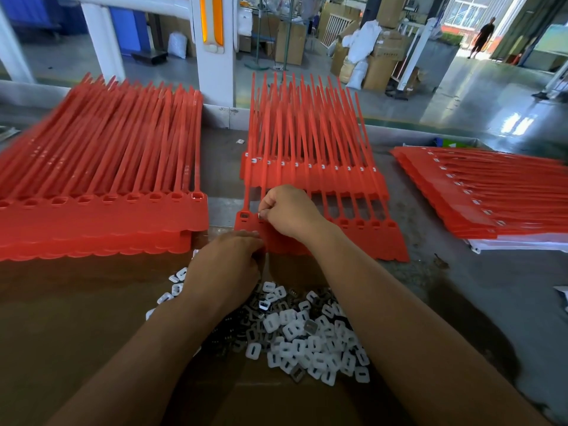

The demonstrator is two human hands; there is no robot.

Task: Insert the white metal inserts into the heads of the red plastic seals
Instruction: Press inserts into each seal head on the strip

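Right hand [289, 210] pinches an insert [260, 214], likely light and stiff, edgewise at a seal [378, 238] head; left hand's [226, 265] grip hidden.

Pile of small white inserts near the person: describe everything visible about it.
The pile of small white rounded-square inserts, each with a slot and some showing dark metal, lies loose and jumbled on the brown cardboard sheet. The left hand and its forearm reach over the pile's left side.
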